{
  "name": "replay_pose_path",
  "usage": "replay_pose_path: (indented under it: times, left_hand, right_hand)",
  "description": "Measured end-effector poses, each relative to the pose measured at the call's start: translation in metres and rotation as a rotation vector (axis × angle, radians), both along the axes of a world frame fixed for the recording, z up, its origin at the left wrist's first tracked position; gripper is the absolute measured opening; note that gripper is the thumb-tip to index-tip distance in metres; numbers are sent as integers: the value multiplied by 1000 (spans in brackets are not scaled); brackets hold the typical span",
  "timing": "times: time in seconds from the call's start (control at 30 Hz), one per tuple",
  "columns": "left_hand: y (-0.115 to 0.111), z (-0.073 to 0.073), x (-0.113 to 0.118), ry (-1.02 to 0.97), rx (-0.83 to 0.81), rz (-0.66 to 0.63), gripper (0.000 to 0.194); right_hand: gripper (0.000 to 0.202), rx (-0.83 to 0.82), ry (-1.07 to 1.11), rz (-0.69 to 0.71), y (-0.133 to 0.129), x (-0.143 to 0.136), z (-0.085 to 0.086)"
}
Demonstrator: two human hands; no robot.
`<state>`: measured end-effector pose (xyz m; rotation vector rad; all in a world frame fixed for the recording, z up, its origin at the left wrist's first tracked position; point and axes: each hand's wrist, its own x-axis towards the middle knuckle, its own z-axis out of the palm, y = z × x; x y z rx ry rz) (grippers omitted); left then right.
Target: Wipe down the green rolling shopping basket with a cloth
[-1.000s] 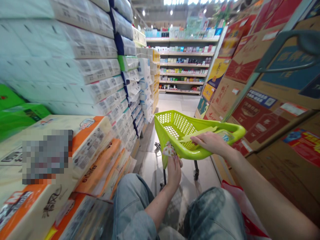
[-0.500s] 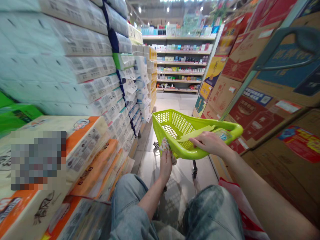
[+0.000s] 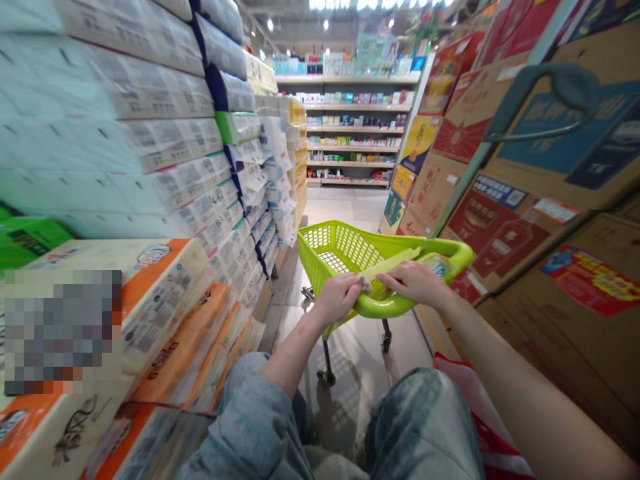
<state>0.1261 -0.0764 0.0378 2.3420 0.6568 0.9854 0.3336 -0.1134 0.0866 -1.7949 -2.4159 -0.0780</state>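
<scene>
A lime-green shopping cart [image 3: 340,233] with a lattice basket stands in front of my knees. My left hand [image 3: 337,298] is closed around a bunched pale cloth [image 3: 366,285], pressed at the near left part of the cart's rim. Only a small bit of the cloth shows beyond the fingers. My right hand [image 3: 417,283] grips the cart near its handle, fingers curled by the light-green flap [image 3: 393,265]. A label [image 3: 440,268] lies on the cart just beyond that hand.
Tissue packs [image 3: 165,143] are stacked high on the left, with an orange-and-cream pack [image 3: 165,320] nearby. Cardboard cartons [image 3: 505,233] and a grey handle [image 3: 543,100] line the right. Stocked shelves [image 3: 350,107] stand at the aisle's far end.
My left hand has moved up and right with the cloth, from the cart's outer left side to its near rim. My right hand stays on the cart. The view has shifted slightly.
</scene>
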Motion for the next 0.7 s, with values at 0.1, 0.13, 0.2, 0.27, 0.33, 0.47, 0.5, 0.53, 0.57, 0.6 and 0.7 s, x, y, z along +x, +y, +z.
replay_pose_path:
  times: [0.1,0.13,0.2,0.27,0.33,0.47,0.5,0.53,0.57,0.6,0.7]
  left_hand:
    - [8,11,7,169,-3,14,36]
    - [8,14,9,203,2,34,37]
    - [7,16,14,246,11,77,39]
    - [4,17,18,269,22,101,40]
    - [0,18,19,288,28,97,41]
    - [-5,14,19,249,43,20,40]
    - [-6,11,19,212,55,-18,39]
    - [-8,8,19,169,72,-56,39]
    - [-10,5,18,122,91,-91,39]
    - [-13,2,17,74,110,-119,40]
    - [-22,-4,15,-48,139,-183,40]
  right_hand:
    - [57,21,15,-28,1,1,0]
    - [56,34,17,-49,1,2,0]
    - [55,74,17,-115,3,4,0]
    - [51,106,15,-199,7,7,-1]
    - [45,103,7,-270,10,11,-3]
    - [37,92,-21,-381,13,16,-7]
    - [36,109,-17,-425,12,17,-8]
    - [35,130,-8,-476,11,17,-8]
    - [36,151,1,-528,10,17,-9]
    - [37,168,10,-576,9,18,-10]
    - [42,163,22,-649,6,21,-11]
